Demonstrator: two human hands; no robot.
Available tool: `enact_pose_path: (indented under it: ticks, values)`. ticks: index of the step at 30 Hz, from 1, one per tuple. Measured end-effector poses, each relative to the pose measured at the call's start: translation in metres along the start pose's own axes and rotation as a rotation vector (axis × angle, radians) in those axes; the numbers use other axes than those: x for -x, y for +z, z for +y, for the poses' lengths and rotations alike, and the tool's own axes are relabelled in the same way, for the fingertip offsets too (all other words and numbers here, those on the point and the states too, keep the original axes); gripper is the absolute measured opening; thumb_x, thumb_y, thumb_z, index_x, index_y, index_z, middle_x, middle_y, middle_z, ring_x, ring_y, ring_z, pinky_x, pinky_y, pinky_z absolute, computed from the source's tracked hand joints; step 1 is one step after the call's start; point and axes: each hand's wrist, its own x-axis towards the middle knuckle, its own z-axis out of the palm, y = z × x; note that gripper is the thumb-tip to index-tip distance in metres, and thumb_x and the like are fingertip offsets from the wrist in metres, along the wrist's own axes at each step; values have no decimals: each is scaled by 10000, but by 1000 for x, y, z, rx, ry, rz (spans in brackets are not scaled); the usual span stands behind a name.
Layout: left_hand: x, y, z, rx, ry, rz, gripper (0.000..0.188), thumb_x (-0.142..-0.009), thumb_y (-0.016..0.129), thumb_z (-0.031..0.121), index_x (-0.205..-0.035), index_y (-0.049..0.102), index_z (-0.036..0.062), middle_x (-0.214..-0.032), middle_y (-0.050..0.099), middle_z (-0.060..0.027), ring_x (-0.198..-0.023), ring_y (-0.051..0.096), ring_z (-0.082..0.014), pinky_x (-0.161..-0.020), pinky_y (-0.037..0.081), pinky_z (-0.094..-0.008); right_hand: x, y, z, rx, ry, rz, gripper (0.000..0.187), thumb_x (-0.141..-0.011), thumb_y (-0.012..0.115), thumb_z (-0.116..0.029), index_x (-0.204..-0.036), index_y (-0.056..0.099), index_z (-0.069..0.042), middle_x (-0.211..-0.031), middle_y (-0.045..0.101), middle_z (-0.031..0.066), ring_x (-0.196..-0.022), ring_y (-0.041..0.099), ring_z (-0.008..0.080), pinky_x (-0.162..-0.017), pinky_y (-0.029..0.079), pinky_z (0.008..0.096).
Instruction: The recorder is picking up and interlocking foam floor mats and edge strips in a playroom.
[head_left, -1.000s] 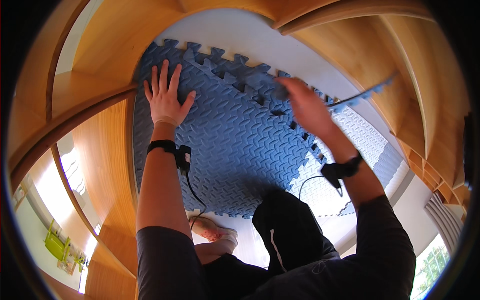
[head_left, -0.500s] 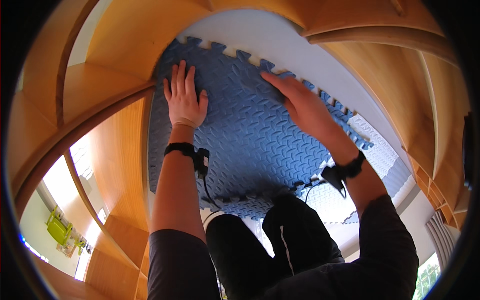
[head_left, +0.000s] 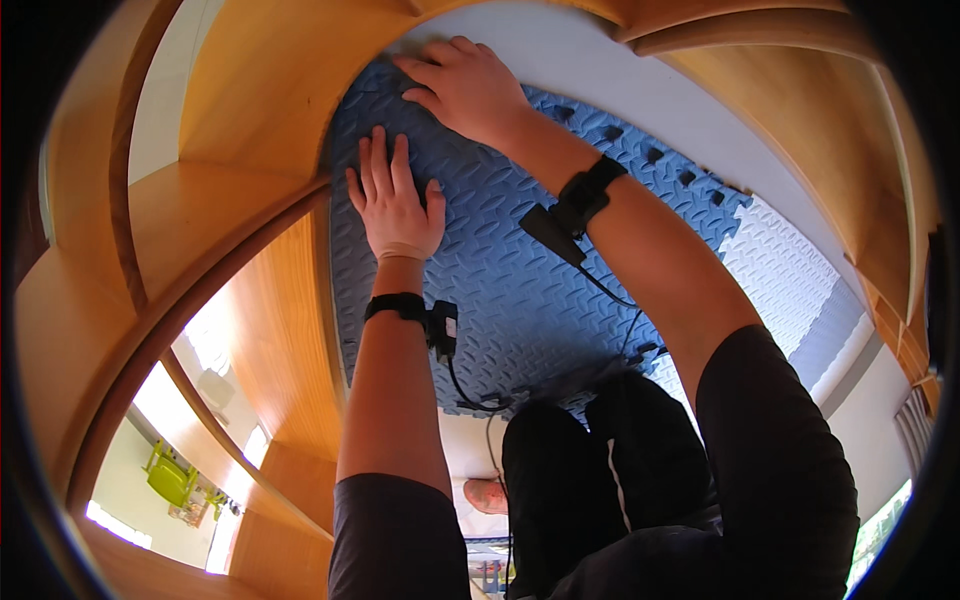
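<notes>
A blue foam floor mat (head_left: pixel 500 270) with a raised tread pattern and jigsaw edges lies under both hands. My left hand (head_left: pixel 400 215) rests flat on it near its left side, fingers stretched and slightly apart. At the mat's far left corner, beside the wooden panel, is my right hand (head_left: pixel 472 90); its fingers are bent a little and apart, with the tips at the mat's edge. Neither hand grasps anything. Dark gaps show in a row along the mat's far right edge. A black strap with a small cabled device circles each wrist.
Wooden shelving (head_left: pixel 240 200) curves along the left, and another wooden unit (head_left: pixel 800 120) stands at the right. A white and grey mat (head_left: pixel 780 260) adjoins the blue one at right. My black-clad knees (head_left: pixel 560 470) are at the near edge. A green chair (head_left: pixel 170 475) shows at lower left.
My right hand has moved left and farther away, from the mat's far right edge to its far left corner. My left hand stays flat on the mat. The view has shifted slightly.
</notes>
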Motion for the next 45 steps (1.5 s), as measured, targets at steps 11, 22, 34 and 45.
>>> enact_pose_path:
  ticks: [11, 22, 34, 45]
  values:
    - [4, 0, -2, -5, 21, -8, 655, -888, 472, 361, -1460, 360, 62, -1564, 276, -191, -1450, 238, -403, -1142, 164, -611, -11, -12, 0, -37, -5, -230, 347, -913, 614, -316, -1248, 657, -234, -1137, 577, 40, -1122, 553, 253, -923, 494, 392]
    - [3, 0, -1, -26, 27, 17, 661, -889, 482, 371, -1456, 360, 55, -1559, 283, -192, -1450, 248, -396, -1132, 194, -609, -2, 3, -23, 174, -97, -99, 481, -918, 551, -317, -1395, 540, -261, -1476, 457, -42, -1357, 398, 231, -1101, 299, 418]
    - [-1, 1, 4, -24, 34, 27, 624, -908, 453, 387, -1435, 380, 60, -1551, 302, -183, -1448, 256, -390, -1126, 203, -613, 27, -14, -4, 35, -283, -166, 606, -929, 572, -410, -1447, 451, -120, -1562, 339, 115, -1474, 251, 271, -1191, 221, 460]
    - [-2, -2, 5, -28, 33, 16, 644, -889, 486, 356, -1448, 373, 57, -1561, 291, -179, -1450, 254, -391, -1132, 198, -607, 68, -74, 62, 150, 238, 168, 333, -837, 692, -295, -1122, 682, -123, -1111, 636, 77, -1068, 588, 318, -926, 464, 492]
